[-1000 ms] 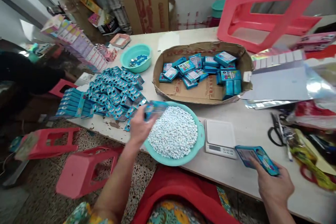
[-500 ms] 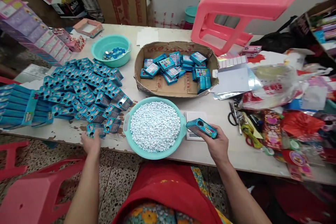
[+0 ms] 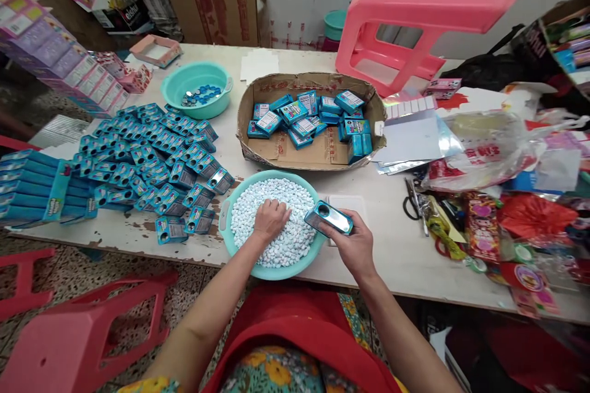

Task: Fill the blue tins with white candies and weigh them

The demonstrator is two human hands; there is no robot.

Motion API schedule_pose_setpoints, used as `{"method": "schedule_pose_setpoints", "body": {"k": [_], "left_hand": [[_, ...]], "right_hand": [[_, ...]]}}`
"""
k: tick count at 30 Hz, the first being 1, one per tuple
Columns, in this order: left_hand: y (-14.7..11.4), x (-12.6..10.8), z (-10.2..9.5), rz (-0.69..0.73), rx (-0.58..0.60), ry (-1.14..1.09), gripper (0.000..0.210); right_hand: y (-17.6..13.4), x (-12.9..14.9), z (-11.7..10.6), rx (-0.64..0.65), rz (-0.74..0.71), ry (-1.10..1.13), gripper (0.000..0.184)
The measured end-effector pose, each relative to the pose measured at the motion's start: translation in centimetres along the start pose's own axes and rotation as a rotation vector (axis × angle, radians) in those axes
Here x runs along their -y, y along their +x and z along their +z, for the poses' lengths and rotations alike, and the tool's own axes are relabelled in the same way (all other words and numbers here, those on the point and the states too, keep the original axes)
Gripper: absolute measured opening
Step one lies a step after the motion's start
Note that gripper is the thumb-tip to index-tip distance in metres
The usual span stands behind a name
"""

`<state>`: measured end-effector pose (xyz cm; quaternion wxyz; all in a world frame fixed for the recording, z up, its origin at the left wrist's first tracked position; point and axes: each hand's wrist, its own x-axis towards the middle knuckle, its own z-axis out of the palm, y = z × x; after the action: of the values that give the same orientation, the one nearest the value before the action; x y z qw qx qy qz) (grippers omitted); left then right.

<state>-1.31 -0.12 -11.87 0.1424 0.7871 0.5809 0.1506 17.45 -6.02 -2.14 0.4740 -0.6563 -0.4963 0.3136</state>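
Observation:
My left hand (image 3: 271,219) is down in a heap of small white candies (image 3: 251,199), its fingers curled into them and the fingertips hidden. The candies fill a turquoise basin (image 3: 224,221) at the table's front edge. My right hand (image 3: 357,245) grips a small blue box (image 3: 329,217) with a round hole in its top. Tilted, that box hangs over the basin's right rim, its holed end toward the candies. Behind it a white scale (image 3: 354,202) is partly covered by the hand and box. Many similar holed blue boxes (image 3: 170,199) stand at the left.
A cardboard tray (image 3: 313,153) behind the basin holds several blue boxes. Farther left, another turquoise basin (image 3: 173,89) contains blue and silvery round pieces. Scissors (image 3: 411,199), plastic bags (image 3: 479,147) and packets crowd the right. A pink stool (image 3: 424,6) lies tipped at the back.
My left hand has left a blue box at the left and moved right into the candies. My right hand has brought its box leftward from over the scale to the basin's rim.

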Motion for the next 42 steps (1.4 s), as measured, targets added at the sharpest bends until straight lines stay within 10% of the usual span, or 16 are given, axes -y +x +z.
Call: {"method": "schedule_pose_setpoints", "body": {"k": [5, 10, 14, 25, 42], "left_hand": [[0.8, 0.6, -0.4, -0.286, -0.228, -0.447, 0.027], [0.6, -2.4, -4.8, -0.659, -0.376, -1.419, 0.034], [0.0, -5.5, -9.2, -0.599, -0.4, -1.8, 0.032], [0.6, -7.2, -9.3, -0.445, -0.585, -1.737, 0.037], [2.2, -6.8, -8.9, -0.501, -0.537, -1.752, 0.042]], "right_hand": [[-0.2, -0.4, -0.1, 0.055, -0.059, -0.048, 0.04], [-0.3, 0.0, 0.7, 0.158, -0.22, -0.142, 0.038], [-0.8, 0.5, 2.3, 0.257, -0.323, -0.201, 0.035], [-0.8, 1.1, 3.7, 0.319, -0.363, -0.263, 0.029], [0.6, 0.6, 3.2, 0.323, -0.279, -0.151, 0.03]]}}
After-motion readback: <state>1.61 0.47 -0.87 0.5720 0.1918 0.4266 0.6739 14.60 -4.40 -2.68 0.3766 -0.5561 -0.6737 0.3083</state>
